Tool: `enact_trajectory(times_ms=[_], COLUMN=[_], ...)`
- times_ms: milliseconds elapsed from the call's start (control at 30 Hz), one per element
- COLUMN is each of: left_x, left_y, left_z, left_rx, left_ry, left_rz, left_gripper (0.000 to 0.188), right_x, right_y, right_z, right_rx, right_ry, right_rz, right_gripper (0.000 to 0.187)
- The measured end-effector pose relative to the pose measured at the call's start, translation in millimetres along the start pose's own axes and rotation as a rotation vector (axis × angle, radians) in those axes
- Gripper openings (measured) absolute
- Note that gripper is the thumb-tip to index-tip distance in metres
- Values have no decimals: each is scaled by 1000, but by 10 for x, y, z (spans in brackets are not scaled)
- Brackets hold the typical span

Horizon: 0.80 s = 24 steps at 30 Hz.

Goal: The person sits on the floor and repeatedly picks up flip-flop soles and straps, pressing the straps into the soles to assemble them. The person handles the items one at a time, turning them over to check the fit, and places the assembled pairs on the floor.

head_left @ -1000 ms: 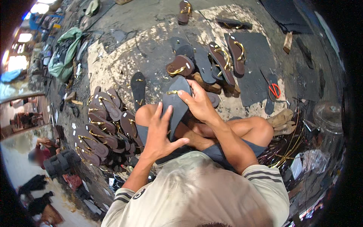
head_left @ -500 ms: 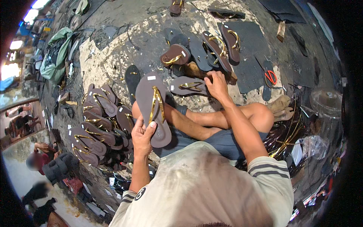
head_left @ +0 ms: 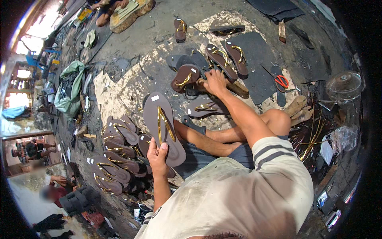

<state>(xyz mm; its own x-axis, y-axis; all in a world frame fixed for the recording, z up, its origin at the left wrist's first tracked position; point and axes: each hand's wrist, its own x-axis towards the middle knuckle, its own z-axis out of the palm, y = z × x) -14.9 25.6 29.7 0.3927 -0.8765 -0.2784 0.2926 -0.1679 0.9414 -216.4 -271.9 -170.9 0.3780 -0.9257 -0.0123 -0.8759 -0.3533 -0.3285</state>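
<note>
Clamping a sandal (head_left: 164,126) by its edge near the lap (head_left: 197,159), the fingers of the left hand (head_left: 158,156) presumably left its strap (head_left: 160,123) free; the right hand (head_left: 215,83) (its grip unclear) was beside another sandal (head_left: 187,73).

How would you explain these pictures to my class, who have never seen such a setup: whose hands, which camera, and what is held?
There is no machine: a seated person works bare-handed. The view looks down from a wide fisheye camera on that person's head, so straight edges bend.

The left hand holds a flat brown sandal with shiny gold straps, its grip near the heel. The right hand is beside more brown, gold-strapped sandals; I cannot tell whether it grips anything.

On the grey, stained floor lie a pile of brown, gold-strapped sandals at left, and a flat dark-grey sheet and red-handled scissors at right.
</note>
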Motion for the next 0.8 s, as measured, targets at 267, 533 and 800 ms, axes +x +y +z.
enact_trajectory(times_ms=[267,533,800], left_x=[-99,0,-255], left_y=[19,87,52], left_z=[-196,-126,-510], left_rx=[-5,56,-54], left_ry=[138,49,187], left_rz=[73,160,121], left_gripper=[49,50,48], right_x=[-317,-879,-261], right_y=[-27,80,235], right_z=[129,183,-1394], right_rx=[524,324,908], right_ry=[129,-217,436], right_rz=[-107,-149,-58], right_gripper=[27,26,40])
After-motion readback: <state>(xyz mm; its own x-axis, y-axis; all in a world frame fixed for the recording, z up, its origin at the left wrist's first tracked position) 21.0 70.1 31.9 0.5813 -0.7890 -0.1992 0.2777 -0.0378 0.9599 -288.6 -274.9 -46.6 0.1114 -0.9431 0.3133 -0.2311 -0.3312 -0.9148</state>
